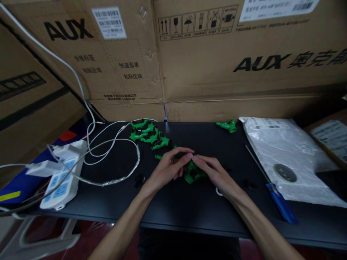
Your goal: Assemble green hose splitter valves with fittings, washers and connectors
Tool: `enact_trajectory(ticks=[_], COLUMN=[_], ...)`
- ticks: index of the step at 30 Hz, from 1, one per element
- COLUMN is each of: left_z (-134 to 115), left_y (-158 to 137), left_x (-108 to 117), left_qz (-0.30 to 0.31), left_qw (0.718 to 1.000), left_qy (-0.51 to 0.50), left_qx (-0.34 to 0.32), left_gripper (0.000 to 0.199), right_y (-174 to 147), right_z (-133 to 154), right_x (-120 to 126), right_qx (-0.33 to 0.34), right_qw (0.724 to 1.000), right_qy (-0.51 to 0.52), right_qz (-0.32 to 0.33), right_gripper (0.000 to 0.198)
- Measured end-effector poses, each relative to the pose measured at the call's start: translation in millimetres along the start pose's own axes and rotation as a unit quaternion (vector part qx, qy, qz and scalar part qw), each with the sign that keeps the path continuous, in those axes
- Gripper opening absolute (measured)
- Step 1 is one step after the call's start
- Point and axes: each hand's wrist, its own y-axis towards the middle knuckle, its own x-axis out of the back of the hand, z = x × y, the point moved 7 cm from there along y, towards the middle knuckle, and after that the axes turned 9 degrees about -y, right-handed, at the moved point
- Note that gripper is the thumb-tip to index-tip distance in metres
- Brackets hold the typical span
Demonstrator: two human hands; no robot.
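My left hand (173, 163) and my right hand (214, 170) meet above the middle of the table, fingers closed. The thumbs and forefingers come together at one point, and whatever they pinch is too small to make out. Just below the fingertips is a green plastic pipe fitting (193, 174), partly covered by both hands. Whether it rests on the table or in the fingers cannot be told. A white ring (218, 192) lies partly under my right wrist. To the left, a small green piece (158, 157) shows near my left hand.
Several green fittings (149, 133) with black parts sit at the back left; another green fitting (227, 125) is at the back right. A blue-handled screwdriver (282, 204) lies beside a plastic bag (282, 155). Small black parts (139, 180), white cables and a power strip (63, 177) occupy the left.
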Motion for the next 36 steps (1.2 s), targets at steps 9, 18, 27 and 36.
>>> enact_trajectory(ticks=[9, 18, 27, 36], left_z=[14.9, 25.2, 25.9, 26.3], left_y=[-3.4, -4.2, -6.7, -8.5], left_x=[-17.2, -18.4, -21.1, -27.8], left_qz=[0.052, 0.035, 0.048, 0.089], left_qw=[0.995, 0.984, 0.977, 0.966], left_qy=[-0.038, -0.130, -0.171, -0.203], left_qx=[0.070, 0.113, 0.118, 0.133], left_gripper=[0.061, 0.050, 0.049, 0.038], right_y=[0.1, -2.1, -6.8, -9.4], right_z=[0.9, -3.0, -15.8, -18.9], right_x=[5.3, 6.3, 9.9, 12.4], right_qx=[0.025, 0.008, -0.038, -0.045], right_qw=[0.999, 0.998, 0.993, 0.988], right_qy=[-0.020, 0.004, 0.035, 0.062], right_qz=[-0.031, -0.062, -0.108, -0.137], right_gripper=[0.044, 0.037, 0.040, 0.039])
